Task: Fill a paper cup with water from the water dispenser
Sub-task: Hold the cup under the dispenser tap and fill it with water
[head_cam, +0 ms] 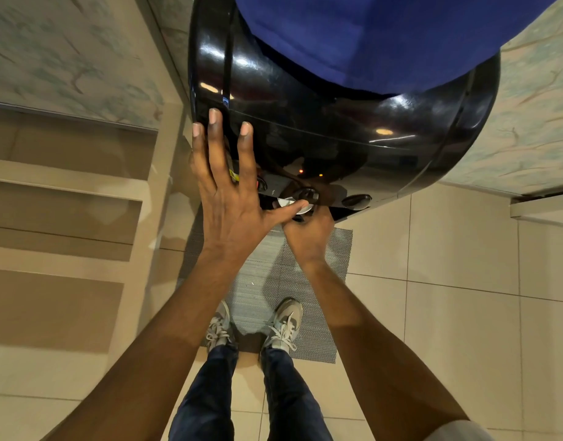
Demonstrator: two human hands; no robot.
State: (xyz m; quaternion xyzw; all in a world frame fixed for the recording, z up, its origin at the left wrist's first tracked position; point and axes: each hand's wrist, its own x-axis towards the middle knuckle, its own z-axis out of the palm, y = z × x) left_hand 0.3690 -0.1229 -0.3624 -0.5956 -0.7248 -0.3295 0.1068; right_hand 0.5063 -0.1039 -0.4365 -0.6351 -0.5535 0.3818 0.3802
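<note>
Fingers round white paper cup — mostly hidden

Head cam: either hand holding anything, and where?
Right hand holds the cup from below under the taps; grip hidden. Left hand holds nothing, flat against the dispenser.

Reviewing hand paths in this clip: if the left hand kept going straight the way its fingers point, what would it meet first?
The left hand points up at the water dispenser; its fingertips already look to be at the glossy black front, so that panel comes first. Actual contact is unclear from this view.
</note>
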